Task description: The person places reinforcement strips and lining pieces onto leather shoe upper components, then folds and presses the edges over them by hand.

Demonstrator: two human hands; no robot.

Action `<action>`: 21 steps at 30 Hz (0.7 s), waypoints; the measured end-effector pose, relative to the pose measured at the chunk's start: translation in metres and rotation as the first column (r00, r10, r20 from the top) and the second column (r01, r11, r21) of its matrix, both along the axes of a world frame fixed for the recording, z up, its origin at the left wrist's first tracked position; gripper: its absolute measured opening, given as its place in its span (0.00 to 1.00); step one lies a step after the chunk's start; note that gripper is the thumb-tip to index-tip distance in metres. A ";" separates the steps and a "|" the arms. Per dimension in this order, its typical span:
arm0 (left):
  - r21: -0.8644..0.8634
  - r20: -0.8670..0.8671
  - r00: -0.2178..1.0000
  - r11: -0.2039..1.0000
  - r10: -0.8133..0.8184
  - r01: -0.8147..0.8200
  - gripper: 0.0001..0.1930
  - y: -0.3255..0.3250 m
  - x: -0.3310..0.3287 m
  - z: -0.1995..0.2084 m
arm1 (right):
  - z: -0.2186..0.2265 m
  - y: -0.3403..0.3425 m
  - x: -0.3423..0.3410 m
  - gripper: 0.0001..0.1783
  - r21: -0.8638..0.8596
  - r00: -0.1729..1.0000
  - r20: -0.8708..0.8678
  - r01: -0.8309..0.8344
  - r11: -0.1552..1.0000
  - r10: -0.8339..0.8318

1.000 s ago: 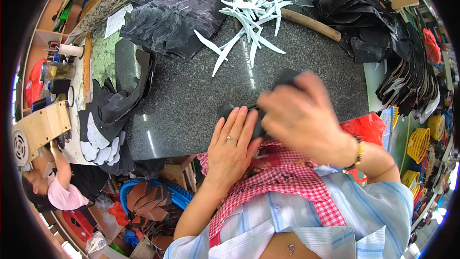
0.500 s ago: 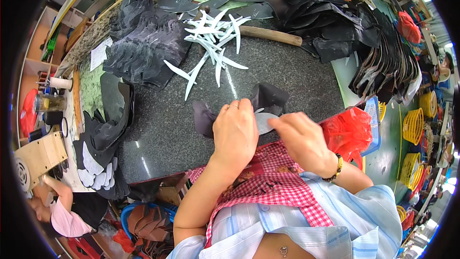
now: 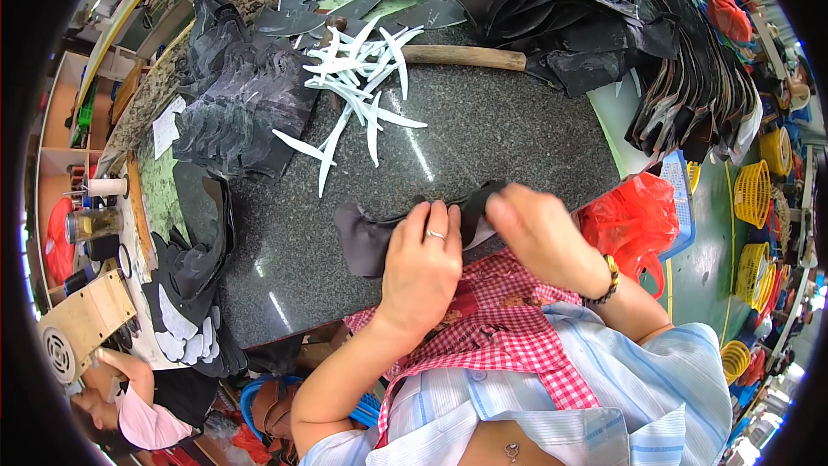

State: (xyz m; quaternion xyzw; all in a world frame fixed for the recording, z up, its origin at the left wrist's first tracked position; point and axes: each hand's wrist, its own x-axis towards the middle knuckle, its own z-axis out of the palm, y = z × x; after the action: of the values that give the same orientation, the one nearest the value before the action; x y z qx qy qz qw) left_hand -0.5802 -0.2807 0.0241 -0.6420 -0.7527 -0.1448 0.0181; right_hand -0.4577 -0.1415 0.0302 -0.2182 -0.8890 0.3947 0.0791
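Near the front edge of the dark stone tabletop lies a curved black leather-like piece [image 3: 362, 237], which looks like a shoe-upper part. My left hand [image 3: 423, 267] presses down over its middle with bent fingers, a ring on one of them. At the piece's right end my right hand [image 3: 548, 233] grips the raised, folded-over edge between thumb and fingers. A pale grey underside shows just beneath that hand. Beyond both hands rests a loose pile of slim white curved strips [image 3: 354, 78], touching a hammer with a wooden handle [image 3: 466, 57].
Stacks of black cut pieces stand at the back left [image 3: 237, 103], back right [image 3: 561, 17] and left edge [image 3: 194, 242]. A red plastic bag [image 3: 634, 220] sits by the right edge beside a blue basket [image 3: 681, 207]. Another person [image 3: 142, 410] is at lower left.
My right hand has folded the piece's right end over, covering most of the pale grey patch. My left hand has shifted slightly down along the piece. The whole view has tilted a little.
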 end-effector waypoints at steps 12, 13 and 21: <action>-0.049 -0.130 0.985 0.993 -0.114 0.109 0.20 -0.004 0.002 -0.007 | 0.004 -0.005 -0.009 0.07 -0.015 0.957 -0.289 -0.031 0.999 0.025; -0.058 -0.144 0.983 0.992 -0.118 0.110 0.20 -0.004 0.001 -0.008 | 0.006 0.000 -0.011 0.08 -0.089 0.974 -0.227 -0.016 0.996 -0.005; -0.053 -0.177 0.977 0.992 -0.119 0.111 0.20 -0.002 0.002 -0.011 | 0.013 0.009 -0.038 0.26 -0.107 0.956 0.128 0.278 0.955 -0.264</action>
State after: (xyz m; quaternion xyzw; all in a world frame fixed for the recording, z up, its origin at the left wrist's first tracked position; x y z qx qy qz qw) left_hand -0.5783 -0.2832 0.0132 -0.6951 -0.7126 -0.0707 0.0638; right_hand -0.4958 -0.1328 0.0434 -0.3644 -0.8276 0.4214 0.0684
